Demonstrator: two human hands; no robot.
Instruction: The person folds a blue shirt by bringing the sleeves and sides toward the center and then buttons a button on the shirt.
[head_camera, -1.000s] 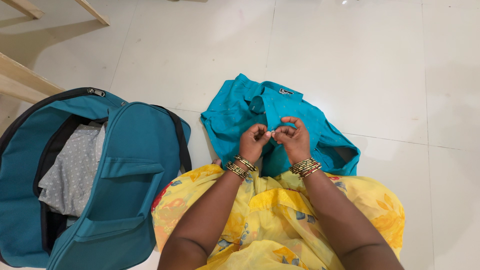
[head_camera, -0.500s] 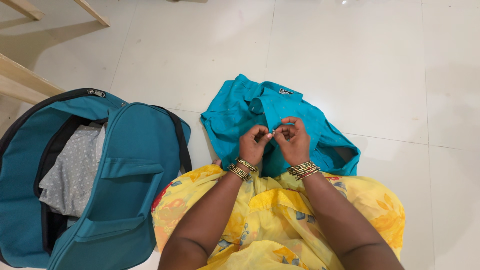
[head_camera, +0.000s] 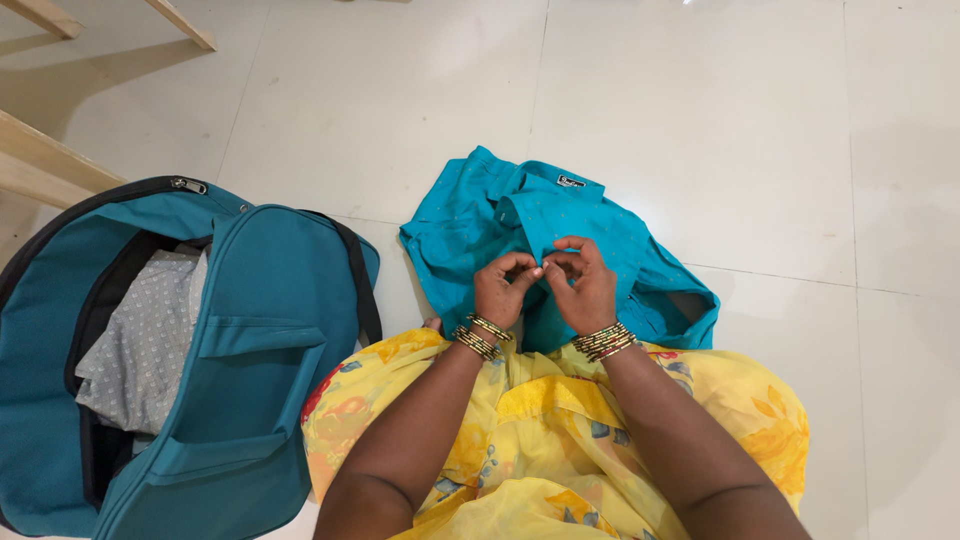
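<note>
A teal shirt (head_camera: 500, 215) lies crumpled on the white tiled floor in front of my lap, collar end away from me. My left hand (head_camera: 503, 292) and my right hand (head_camera: 582, 285) are side by side over its front, fingertips pinched together on the fabric at the placket. Both wrists carry gold and green bangles. My yellow flowered garment (head_camera: 560, 420) covers my lap just below the hands.
An open teal bag (head_camera: 250, 340) lies at my left, its flap thrown back, with a grey dotted cloth (head_camera: 140, 340) inside. Pale wooden furniture legs (head_camera: 50, 165) stand at the upper left. White floor tiles (head_camera: 700, 110) stretch beyond the shirt.
My hands have stayed on the shirt front; the fingers have shifted slightly as they work the fabric. The shirt and bag have not moved.
</note>
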